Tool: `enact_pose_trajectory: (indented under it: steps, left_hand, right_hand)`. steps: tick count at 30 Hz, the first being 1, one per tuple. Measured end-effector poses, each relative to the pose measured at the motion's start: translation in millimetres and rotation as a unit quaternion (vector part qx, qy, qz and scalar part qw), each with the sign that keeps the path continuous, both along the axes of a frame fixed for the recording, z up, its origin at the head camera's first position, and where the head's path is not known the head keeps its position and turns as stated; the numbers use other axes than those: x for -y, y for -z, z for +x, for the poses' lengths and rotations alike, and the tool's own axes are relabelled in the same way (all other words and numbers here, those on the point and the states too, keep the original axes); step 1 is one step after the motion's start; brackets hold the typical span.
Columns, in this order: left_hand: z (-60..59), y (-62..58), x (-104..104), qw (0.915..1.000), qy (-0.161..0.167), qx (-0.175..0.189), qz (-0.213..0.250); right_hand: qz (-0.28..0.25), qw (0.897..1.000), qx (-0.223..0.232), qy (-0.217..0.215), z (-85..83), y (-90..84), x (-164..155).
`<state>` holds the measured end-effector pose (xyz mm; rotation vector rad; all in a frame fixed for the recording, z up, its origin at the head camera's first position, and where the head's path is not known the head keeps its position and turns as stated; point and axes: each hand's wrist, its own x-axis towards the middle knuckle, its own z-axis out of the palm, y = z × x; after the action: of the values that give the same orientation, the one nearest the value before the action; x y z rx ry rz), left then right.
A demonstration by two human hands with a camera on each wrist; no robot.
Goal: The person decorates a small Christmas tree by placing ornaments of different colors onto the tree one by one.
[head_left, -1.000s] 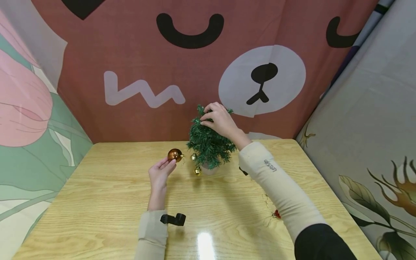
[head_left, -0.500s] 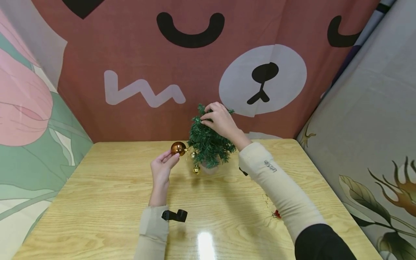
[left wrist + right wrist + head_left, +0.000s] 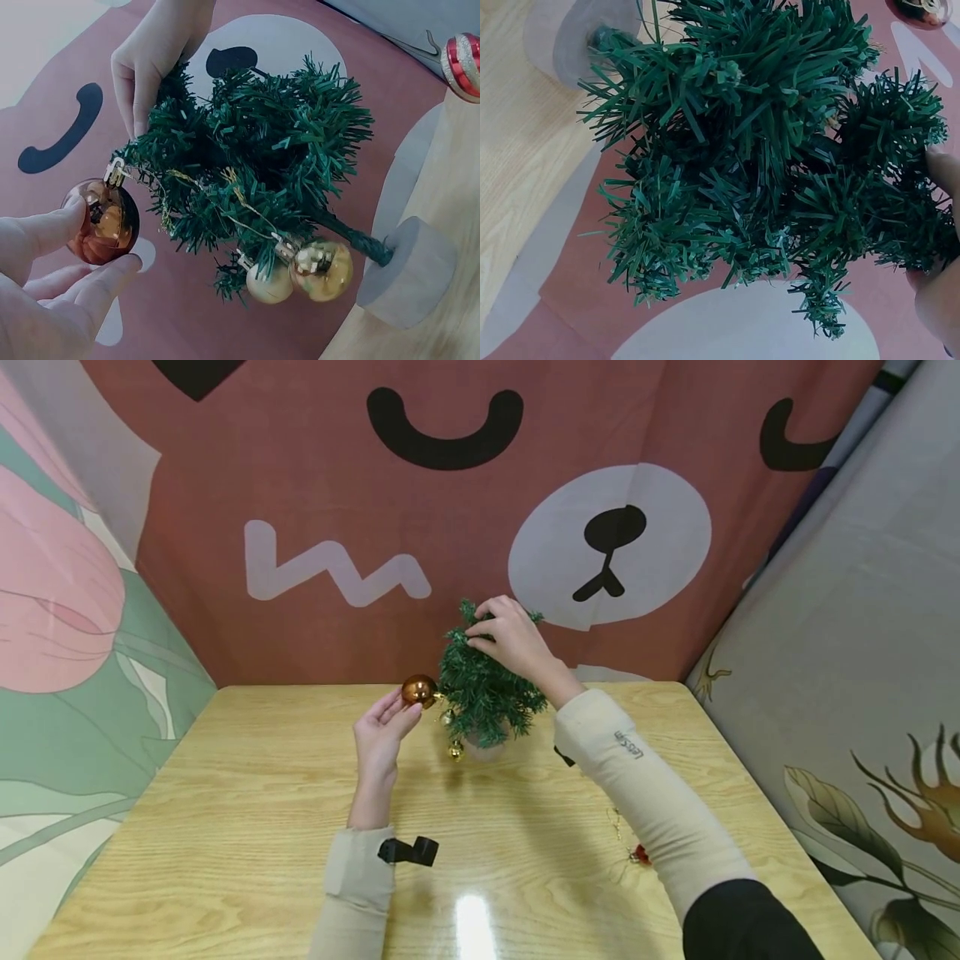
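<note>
My left hand (image 3: pixel 380 739) pinches a shiny copper-brown Christmas ball (image 3: pixel 418 691) between thumb and fingers, just left of a small artificial Christmas tree (image 3: pixel 487 689). In the left wrist view the ball's gold cap (image 3: pixel 115 172) and string lie right at a branch tip. My right hand (image 3: pixel 513 639) grips the tree's upper branches, its thumb (image 3: pixel 939 300) and a finger showing either side of the greenery in the right wrist view. Low on the tree's left side hang a shiny gold ball (image 3: pixel 322 268) and a paler gold ball (image 3: pixel 269 283).
The tree stands on a round grey base (image 3: pixel 409 274) on the wooden table (image 3: pixel 247 793). A red ornament (image 3: pixel 641 854) with gold string lies near the right forearm. A printed curtain (image 3: pixel 337 635) hangs close behind the table.
My left hand has carried the copper-brown ball up and to the right, from beside the tree to its left branches. The right hand keeps its hold on the top.
</note>
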<state>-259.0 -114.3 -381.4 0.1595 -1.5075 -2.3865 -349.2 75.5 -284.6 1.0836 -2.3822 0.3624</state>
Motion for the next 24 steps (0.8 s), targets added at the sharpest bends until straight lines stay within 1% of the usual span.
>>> enact_pose_trajectory:
  steps: [4, 10, 15, 20, 24]
  left_hand:
    - [-0.2, -2.9, -2.1, 1.0000, -0.002, -0.005, 0.002]
    - [0.5, -9.1, -5.3, 0.9999, -0.007, -0.005, -0.007]
    - [0.0, -12.1, -7.4, 1.0000, -0.003, -0.008, -0.003]
    - [-2.0, -14.7, -9.9, 0.9999, -0.002, -0.011, -0.010]
    - [-2.6, -18.7, -11.9, 0.9999, 0.003, -0.015, 0.001]
  right_hand:
    - [0.006, 1.000, 0.000, 0.000, 1.3, -0.4, -1.0]
    - [0.023, 1.000, 0.000, 0.012, 4.1, -2.2, -1.1]
    - [0.029, 0.999, -0.011, 0.014, 6.6, -2.4, -3.2]
    - [0.014, 0.999, -0.036, 0.000, 8.5, -2.9, -8.2]
    - [-0.015, 0.997, -0.063, -0.032, 8.0, -1.9, -11.4]
